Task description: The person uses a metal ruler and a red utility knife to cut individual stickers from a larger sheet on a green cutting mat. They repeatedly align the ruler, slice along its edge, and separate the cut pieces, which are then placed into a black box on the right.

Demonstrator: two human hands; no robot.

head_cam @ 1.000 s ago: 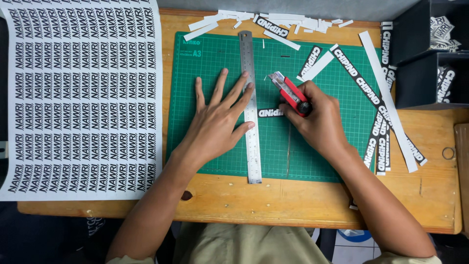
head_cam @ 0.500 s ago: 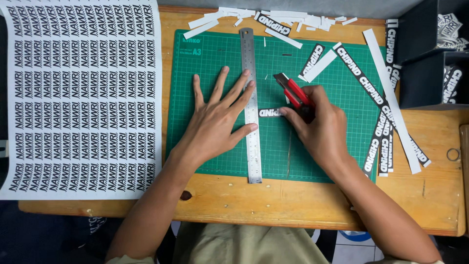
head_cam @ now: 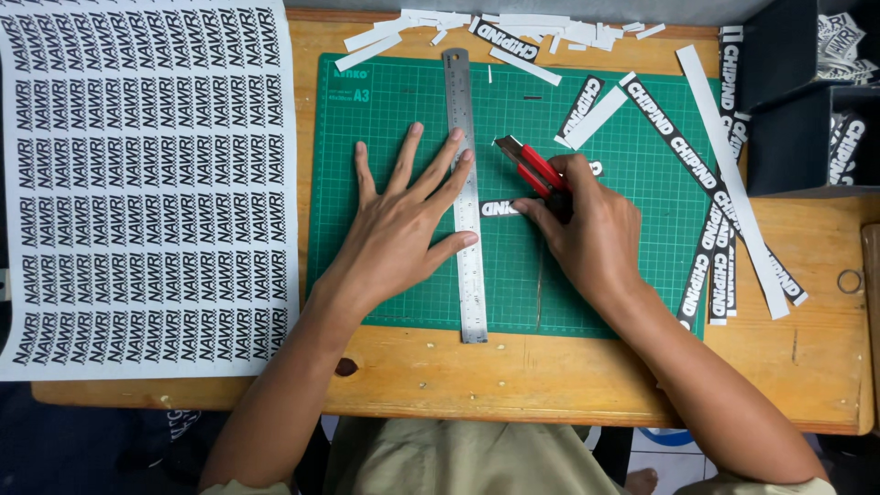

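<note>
My left hand (head_cam: 400,220) lies flat with fingers spread on a green cutting mat (head_cam: 632,275), its fingertips pressing a steel ruler (head_cam: 467,275) that runs up and down the mat. My right hand (head_cam: 591,229) grips a red utility knife (head_cam: 530,165), blade end pointing up and left, just right of the ruler. A small black printed sticker piece (head_cam: 500,208) lies against the ruler's right edge, under my right fingertips.
A large white sheet of printed black stickers (head_cam: 147,183) covers the table's left side. Cut black strips (head_cam: 678,147) and white offcuts (head_cam: 431,23) lie along the mat's top and right. Black boxes (head_cam: 788,92) holding stickers stand at the far right. The wooden table (head_cam: 807,367) ends near me.
The knife in my right hand has slid upward along the ruler's right edge, away from me. My left hand stays pressed on the ruler.
</note>
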